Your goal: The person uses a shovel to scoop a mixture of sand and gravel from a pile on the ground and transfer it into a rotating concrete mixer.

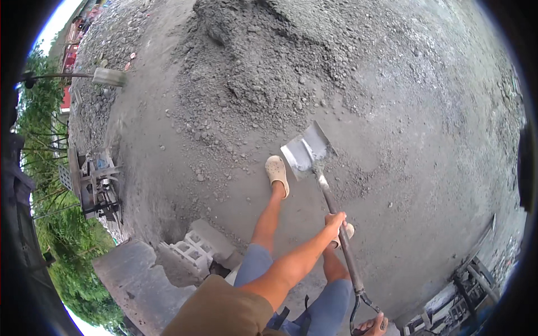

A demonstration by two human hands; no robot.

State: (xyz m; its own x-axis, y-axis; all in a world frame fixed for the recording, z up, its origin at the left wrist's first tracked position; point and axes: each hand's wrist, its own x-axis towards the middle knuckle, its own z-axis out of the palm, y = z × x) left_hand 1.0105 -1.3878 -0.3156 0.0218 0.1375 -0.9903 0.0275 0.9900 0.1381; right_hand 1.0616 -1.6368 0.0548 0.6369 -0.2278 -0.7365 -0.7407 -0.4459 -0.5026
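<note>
Grey gravel heap [263, 67]: much left, amount done unclear. Shovel blade [309, 150] near-bare; left hand [336, 220] clasps shaft [349, 260], right hand [374, 325] clasps D-handle [368, 302].

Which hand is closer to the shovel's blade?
Left. The left hand grips the shaft between blade and handle; the right hand is at the handle, the far end.

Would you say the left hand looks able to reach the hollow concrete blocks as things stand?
Probably not: the left hand grips the shovel shaft, and the hollow concrete blocks lie apart from it, left of the legs.
</note>
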